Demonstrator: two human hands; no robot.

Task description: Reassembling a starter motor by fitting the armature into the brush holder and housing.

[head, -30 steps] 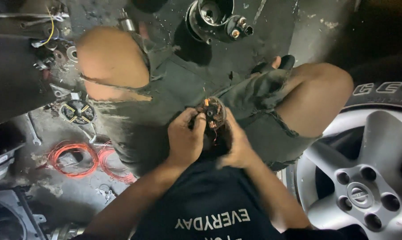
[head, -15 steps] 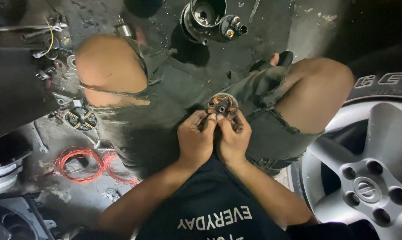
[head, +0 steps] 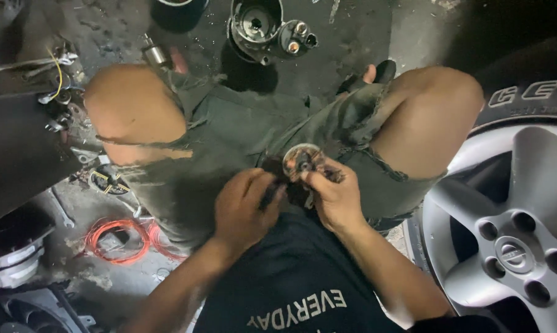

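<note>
Over the lap, between the two bent knees, the person's hands met around a small round metal part (head: 301, 160), a disc-shaped piece with a dark centre and a worn, greyish rim. It sat just above the grimy green shorts (head: 229, 132), its face turned up toward the camera. The right hand (head: 333, 198) was closed on it from below and from the side, fingers curled around its edge and the thumb pressed near the rim. The left hand (head: 244, 209) lay just beside it, fingers bent inward and touching a dark piece at the part's left side; how firmly that hand gripped could not be told, since the fingertips were hidden in shadow. Both forearms ran up from the bottom of the view across a dark shirt (head: 291, 277). On the stained concrete floor (head: 365, 37) beyond the knees stood a cylindrical motor housing (head: 263, 28) with its open end up and two terminal studs at its side. To the person's left a loop of orange wire (head: 115, 237) lay on the floor, near a small round component with copper contacts (head: 108, 180). To the right a silver alloy wheel (head: 512, 246) with its tyre stood close against the right leg.
</note>
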